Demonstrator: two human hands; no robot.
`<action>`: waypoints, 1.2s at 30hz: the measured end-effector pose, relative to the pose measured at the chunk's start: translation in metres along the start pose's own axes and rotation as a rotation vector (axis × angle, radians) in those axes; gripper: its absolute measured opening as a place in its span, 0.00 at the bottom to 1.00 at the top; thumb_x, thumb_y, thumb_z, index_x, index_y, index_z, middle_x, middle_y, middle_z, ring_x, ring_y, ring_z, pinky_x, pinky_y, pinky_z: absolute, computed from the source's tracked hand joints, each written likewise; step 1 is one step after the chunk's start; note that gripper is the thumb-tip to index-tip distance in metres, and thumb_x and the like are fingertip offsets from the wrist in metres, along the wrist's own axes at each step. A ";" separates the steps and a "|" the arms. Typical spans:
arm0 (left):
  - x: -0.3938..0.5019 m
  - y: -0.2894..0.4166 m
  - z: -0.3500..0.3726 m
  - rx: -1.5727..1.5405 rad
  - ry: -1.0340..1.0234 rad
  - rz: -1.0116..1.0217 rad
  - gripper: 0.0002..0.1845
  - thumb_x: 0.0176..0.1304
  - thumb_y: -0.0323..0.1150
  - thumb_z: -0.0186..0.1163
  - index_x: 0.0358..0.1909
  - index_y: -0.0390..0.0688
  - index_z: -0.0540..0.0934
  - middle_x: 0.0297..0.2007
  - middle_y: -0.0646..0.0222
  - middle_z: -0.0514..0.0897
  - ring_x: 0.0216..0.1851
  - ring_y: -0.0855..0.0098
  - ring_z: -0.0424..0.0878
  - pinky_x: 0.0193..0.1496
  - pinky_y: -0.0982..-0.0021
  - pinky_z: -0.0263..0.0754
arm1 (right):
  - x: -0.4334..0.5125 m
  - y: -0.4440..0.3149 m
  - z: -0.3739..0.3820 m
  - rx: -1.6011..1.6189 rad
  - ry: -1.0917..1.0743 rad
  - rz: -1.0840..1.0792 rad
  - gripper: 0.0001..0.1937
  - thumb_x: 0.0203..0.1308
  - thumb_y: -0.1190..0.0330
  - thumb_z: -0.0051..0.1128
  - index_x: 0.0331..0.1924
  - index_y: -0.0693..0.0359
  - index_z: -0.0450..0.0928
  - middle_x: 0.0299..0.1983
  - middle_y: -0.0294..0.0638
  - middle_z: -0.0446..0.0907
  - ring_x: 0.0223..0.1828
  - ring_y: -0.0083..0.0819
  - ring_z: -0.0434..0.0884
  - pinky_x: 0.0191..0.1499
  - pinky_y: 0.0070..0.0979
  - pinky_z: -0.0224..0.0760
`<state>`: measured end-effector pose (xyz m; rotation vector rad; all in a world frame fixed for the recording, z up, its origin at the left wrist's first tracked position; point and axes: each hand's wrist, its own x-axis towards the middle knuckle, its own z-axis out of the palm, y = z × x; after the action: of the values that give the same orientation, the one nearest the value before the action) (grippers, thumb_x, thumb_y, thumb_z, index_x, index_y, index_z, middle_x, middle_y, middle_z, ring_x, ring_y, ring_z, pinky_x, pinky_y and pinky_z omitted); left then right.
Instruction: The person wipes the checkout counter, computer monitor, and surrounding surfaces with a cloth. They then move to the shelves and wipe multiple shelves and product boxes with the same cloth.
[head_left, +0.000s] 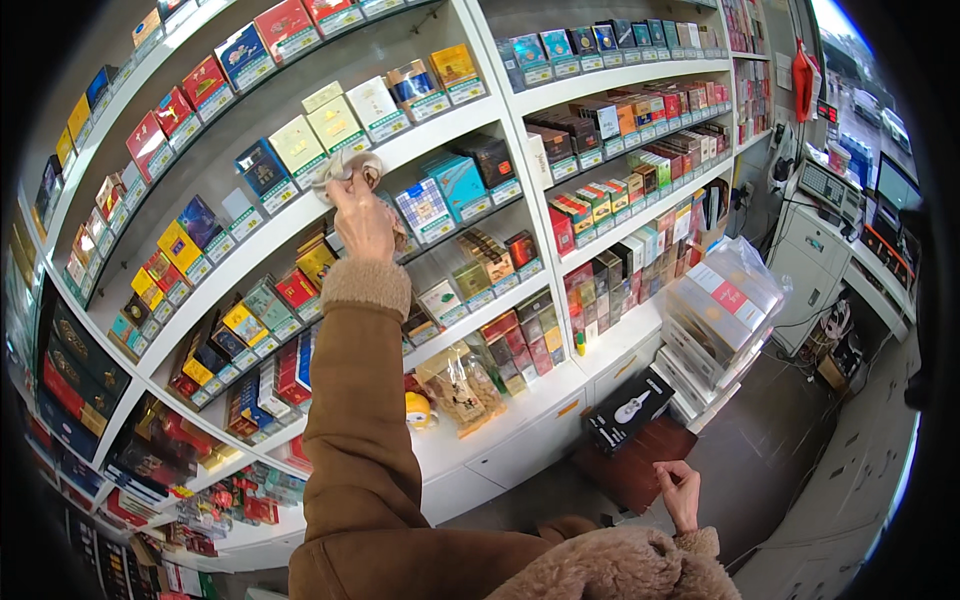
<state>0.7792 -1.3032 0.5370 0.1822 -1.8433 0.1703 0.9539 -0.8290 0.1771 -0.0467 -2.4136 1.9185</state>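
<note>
My left hand (363, 217) reaches up to the display shelves and grips a crumpled pale cloth (346, 166). The cloth presses against the front edge of a white shelf (427, 139), just below a row of cigarette packs. Nearest to it are a cream pack (298, 146) and a dark blue pack (262, 171), both behind price tags. A blue-and-white checked pack (426, 206) stands one shelf down, right of my wrist. Low on the right, my right hand (679, 491) hangs with fingers curled together; nothing shows in it. Beneath it is a reddish-brown flat surface (637, 469).
A clear bag of dried food (465, 386) and a yellow-and-white object (418, 410) sit on the lower ledge. A black box with a white picture (630, 409) and plastic-wrapped stacked cartons (724, 300) stand near the floor. A desk (814, 259) holds a keypad machine (832, 187).
</note>
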 end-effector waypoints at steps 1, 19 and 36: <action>0.001 0.007 0.006 -0.017 -0.014 -0.012 0.21 0.58 0.19 0.59 0.56 0.33 0.78 0.43 0.54 0.71 0.31 0.54 0.83 0.33 0.60 0.81 | 0.001 0.004 -0.011 0.012 0.002 -0.012 0.06 0.60 0.75 0.61 0.36 0.71 0.85 0.32 0.43 0.84 0.33 0.26 0.80 0.39 0.25 0.72; 0.023 0.119 0.090 -0.035 -0.032 -0.006 0.19 0.58 0.20 0.59 0.54 0.35 0.78 0.45 0.54 0.72 0.34 0.51 0.83 0.35 0.59 0.81 | 0.031 0.058 -0.094 0.145 0.135 0.206 0.06 0.62 0.76 0.61 0.36 0.71 0.85 0.30 0.40 0.83 0.32 0.23 0.80 0.37 0.22 0.73; 0.039 0.189 0.143 -0.008 -0.074 0.074 0.27 0.44 0.19 0.66 0.51 0.38 0.79 0.45 0.56 0.72 0.35 0.51 0.83 0.38 0.56 0.82 | 0.083 0.050 -0.111 0.083 0.137 0.169 0.07 0.64 0.73 0.60 0.37 0.71 0.84 0.30 0.40 0.84 0.32 0.21 0.79 0.37 0.21 0.73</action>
<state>0.5938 -1.1503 0.5311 0.1160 -1.9252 0.2106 0.8774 -0.7051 0.1552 -0.3767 -2.3058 2.0077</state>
